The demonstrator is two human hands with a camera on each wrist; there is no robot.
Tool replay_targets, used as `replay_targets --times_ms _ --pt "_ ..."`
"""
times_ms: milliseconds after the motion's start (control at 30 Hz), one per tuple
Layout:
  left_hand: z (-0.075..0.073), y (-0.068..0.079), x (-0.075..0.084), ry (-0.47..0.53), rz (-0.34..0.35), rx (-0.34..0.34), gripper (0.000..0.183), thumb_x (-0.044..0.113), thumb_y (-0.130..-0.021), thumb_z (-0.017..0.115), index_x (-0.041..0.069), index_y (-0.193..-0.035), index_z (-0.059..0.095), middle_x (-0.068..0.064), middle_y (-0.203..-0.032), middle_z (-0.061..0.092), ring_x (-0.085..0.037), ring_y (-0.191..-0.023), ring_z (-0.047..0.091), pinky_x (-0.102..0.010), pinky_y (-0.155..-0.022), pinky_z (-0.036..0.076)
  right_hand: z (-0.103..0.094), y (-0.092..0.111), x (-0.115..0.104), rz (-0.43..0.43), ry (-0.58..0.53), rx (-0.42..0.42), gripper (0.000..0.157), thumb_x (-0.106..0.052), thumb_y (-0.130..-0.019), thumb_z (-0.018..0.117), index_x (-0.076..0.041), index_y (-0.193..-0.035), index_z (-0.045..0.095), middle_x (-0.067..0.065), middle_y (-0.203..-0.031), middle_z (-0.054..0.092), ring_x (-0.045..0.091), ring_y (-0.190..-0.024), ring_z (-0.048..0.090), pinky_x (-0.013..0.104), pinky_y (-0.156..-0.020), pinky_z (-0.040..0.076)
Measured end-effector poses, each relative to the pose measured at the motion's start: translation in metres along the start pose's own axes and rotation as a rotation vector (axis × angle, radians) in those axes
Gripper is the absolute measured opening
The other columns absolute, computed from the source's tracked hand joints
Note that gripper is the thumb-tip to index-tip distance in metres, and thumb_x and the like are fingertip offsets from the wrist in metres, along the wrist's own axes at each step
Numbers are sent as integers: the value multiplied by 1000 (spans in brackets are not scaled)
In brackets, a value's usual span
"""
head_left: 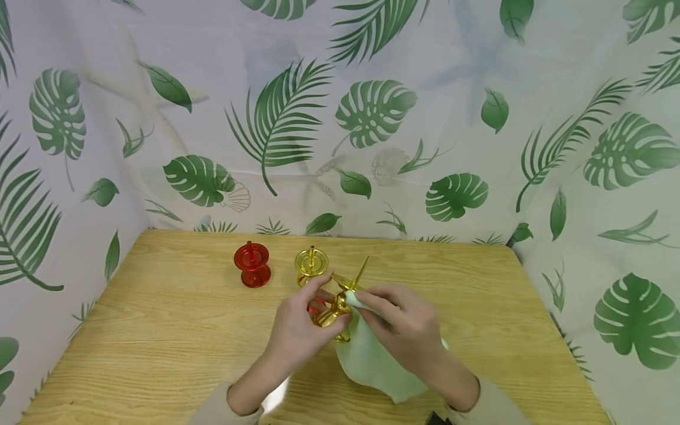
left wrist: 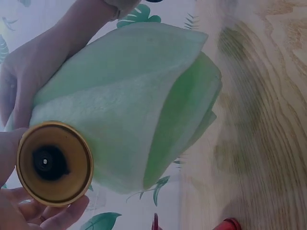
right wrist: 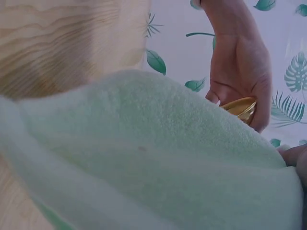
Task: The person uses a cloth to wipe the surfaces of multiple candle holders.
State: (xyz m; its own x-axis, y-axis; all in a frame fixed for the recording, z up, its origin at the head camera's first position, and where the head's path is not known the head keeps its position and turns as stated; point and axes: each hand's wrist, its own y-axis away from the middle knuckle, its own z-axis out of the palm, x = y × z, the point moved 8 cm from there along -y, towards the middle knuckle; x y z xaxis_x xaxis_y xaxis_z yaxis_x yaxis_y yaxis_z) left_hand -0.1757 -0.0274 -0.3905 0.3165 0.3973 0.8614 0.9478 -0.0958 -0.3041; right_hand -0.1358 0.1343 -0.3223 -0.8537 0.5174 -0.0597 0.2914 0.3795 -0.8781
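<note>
My left hand grips a shiny gold candle holder by its flared base, holding it tilted with the spike pointing up and to the right. In the left wrist view the round underside of the base faces the camera, dark at its centre. A pale green cloth is pinched in my right hand, one folded part pressed to the holder's stem just under its dish. The rest of the cloth hangs below and fills much of the right wrist view, hiding most of the holder there.
On the wooden table, a red candle holder stands at the back left, with a gold one to its right. Something red shows between the left fingers. Behind the table hangs a leaf-print curtain.
</note>
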Motion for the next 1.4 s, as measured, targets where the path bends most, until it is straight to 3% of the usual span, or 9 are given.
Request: replay_targets --times_ms 133,333,567,767,1167,1400 --pt "1 1 4 -63 61 23 63 7 -78 85 5 -137 67 -5 -92 81 -17 -75 75 -20 -68 57 7 -5 -3 16 42 -67 31 -27 -108 59 -7 -99 82 7 -86 75 15 -65 68 26 -56 55" --pt "2 1 0 -24 28 9 63 6 -78 87 7 -138 67 -5 -92 80 -16 -77 73 -20 -69 57 7 -4 -4 30 48 -90 33 -28 -109 57 -6 -97 79 7 -88 73 17 -69 69 27 -59 58" --pt "5 1 -11 133 -113 -91 66 14 -80 88 12 -142 65 -6 -98 80 -17 -83 67 -22 -72 53 -3 7 0 -2 19 -12 27 -26 -107 63 -4 -97 77 7 -87 73 17 -65 68 27 -57 57" --pt "8 0 -15 258 -177 -171 67 16 -84 87 11 -146 61 -14 -103 78 -15 -84 65 -23 -76 53 -9 20 7 -28 15 65 28 -24 -106 64 -2 -95 76 9 -87 73 19 -65 69 27 -58 58" --pt "11 -1 -15 391 -189 -245 64 16 -87 85 5 -145 60 -20 -101 76 -12 -81 69 -21 -71 57 -8 38 24 -28 -66 136 31 -19 -105 66 4 -86 72 16 -85 71 25 -67 71 29 -59 59" --pt "12 -1 -14 392 -189 -237 64 16 -87 86 6 -145 60 -20 -103 77 -11 -80 69 -22 -71 56 -10 36 22 -36 -92 153 31 -18 -105 66 5 -86 73 16 -83 70 25 -65 69 29 -57 58"
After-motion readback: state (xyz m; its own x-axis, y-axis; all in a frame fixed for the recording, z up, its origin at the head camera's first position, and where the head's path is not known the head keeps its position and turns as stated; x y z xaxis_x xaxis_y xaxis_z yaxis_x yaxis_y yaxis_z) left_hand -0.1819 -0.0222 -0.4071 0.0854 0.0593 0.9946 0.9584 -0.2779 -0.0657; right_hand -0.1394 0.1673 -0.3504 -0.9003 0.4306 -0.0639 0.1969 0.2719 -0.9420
